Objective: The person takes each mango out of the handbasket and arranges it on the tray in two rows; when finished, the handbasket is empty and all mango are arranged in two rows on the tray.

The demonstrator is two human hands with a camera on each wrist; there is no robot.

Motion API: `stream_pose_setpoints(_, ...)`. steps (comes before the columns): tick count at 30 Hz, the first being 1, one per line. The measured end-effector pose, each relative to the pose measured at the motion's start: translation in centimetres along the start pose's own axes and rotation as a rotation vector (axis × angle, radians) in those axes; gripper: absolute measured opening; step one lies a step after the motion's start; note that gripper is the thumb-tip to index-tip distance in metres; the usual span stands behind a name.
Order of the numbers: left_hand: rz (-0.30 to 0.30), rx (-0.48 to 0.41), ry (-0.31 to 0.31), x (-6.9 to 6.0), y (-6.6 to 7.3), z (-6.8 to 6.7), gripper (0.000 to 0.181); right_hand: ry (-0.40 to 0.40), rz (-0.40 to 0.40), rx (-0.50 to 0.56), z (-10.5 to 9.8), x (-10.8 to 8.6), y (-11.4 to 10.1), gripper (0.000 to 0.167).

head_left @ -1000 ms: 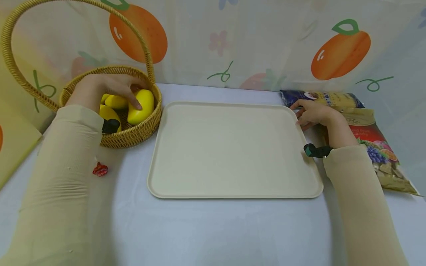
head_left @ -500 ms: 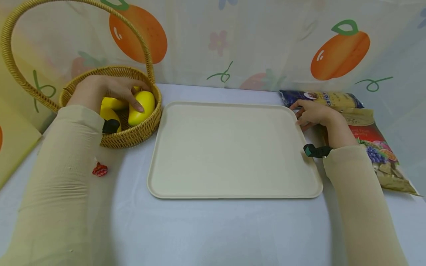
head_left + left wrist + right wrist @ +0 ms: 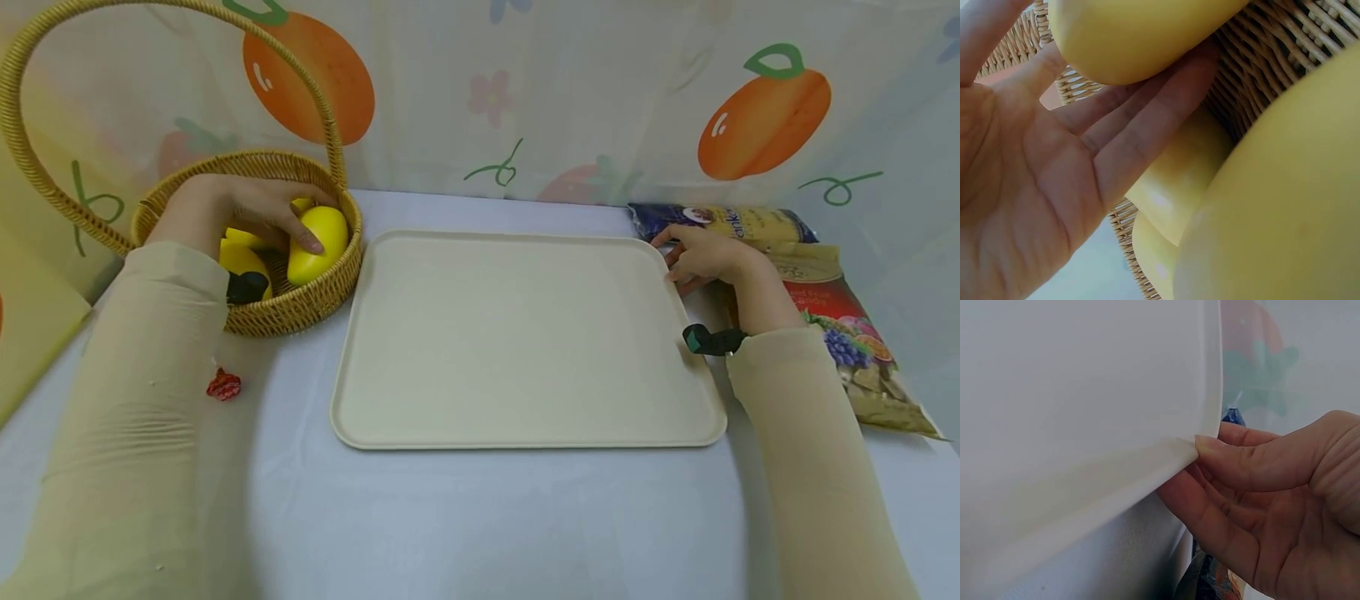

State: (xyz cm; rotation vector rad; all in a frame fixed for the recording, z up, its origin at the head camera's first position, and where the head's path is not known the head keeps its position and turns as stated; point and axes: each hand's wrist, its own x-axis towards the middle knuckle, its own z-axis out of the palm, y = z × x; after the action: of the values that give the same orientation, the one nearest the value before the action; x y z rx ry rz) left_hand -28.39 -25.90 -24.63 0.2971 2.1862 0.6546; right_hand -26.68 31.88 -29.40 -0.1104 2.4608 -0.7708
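Note:
My left hand [image 3: 251, 204] reaches down into a woven basket [image 3: 296, 312] at the back left and holds a smooth yellow mango [image 3: 326, 237] at the basket's right side. In the left wrist view the fingers [image 3: 1141, 134] lie along this mango's underside, and more yellow mangoes [image 3: 1285, 194] sit close by in the basket. My right hand [image 3: 708, 254] pinches the far right corner of a cream rectangular tray [image 3: 525, 342]. Seen from the right wrist, the thumb [image 3: 1247, 464] presses on the rim, with fingers beneath it.
Right of the tray lie a red and gold candy bag [image 3: 847, 333] and a blue and gold packet [image 3: 750, 222]. A small red-wrapped candy [image 3: 223, 384] lies in front of the basket. The basket's tall handle [image 3: 330, 125] arches over the left arm.
The left thumb has slid slightly down the mango, and that mango has shifted a little within the basket. The right hand and the tray have stayed in place.

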Motion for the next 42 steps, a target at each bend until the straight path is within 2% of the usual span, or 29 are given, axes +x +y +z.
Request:
stream_pose_setpoints(8, -0.015, 0.006, 0.042, -0.2, 0.3, 0.2, 0.086, -0.003, -0.007, -0.003, 0.0, -0.1, -0.1, 0.059)
stream_pose_setpoints(14, -0.003, 0.017, 0.072, -0.4, 0.5, 0.1, 0.087, -0.013, -0.005, 0.004, 0.0, -0.1, -0.3, 0.059)
stream_pose_setpoints(19, 0.001, 0.039, 0.111, -1.3, 0.5, -0.4, 0.09, -0.023, 0.001, 0.0, 0.0, 0.0, -0.3, 0.06)
stream_pose_setpoints(21, 0.027, 0.029, 0.123, -1.7, 0.6, -0.6, 0.089, -0.023, 0.002, 0.0, 0.0, 0.1, -0.3, 0.06)
stream_pose_setpoints(25, 0.073, 0.014, 0.193, -2.6, 0.8, -1.1, 0.083, -0.024, -0.001, 0.003, 0.0, 0.2, -0.3, 0.06)
stream_pose_setpoints(28, 0.068, -0.007, 0.26, -3.2, 0.9, -1.6, 0.078, -0.022, 0.003, 0.001, 0.0, 0.2, -0.2, 0.06)
stream_pose_setpoints(32, 0.085, -0.112, 0.333, -4.0, 0.9, -2.3, 0.071, -0.014, 0.008, 0.002, 0.0, 0.3, -0.2, 0.061)
stream_pose_setpoints(35, 0.169, -0.251, 0.389, -4.4, 1.0, -2.4, 0.058, -0.01, 0.01, 0.004, 0.0, 0.4, -0.2, 0.061)
stream_pose_setpoints(37, 0.236, -0.335, 0.404, -4.5, 1.2, -2.4, 0.05, -0.008, 0.013, 0.002, 0.0, 0.4, -0.2, 0.061)
stream_pose_setpoints(39, 0.279, -0.388, 0.419, -4.5, 1.5, -2.3, 0.046, -0.007, 0.016, 0.0, 0.0, 0.4, -0.2, 0.061)
stream_pose_setpoints(42, 0.308, -0.42, 0.428, -4.5, 2.1, -2.1, 0.047, -0.007, 0.02, -0.006, -0.1, 0.3, -0.2, 0.061)
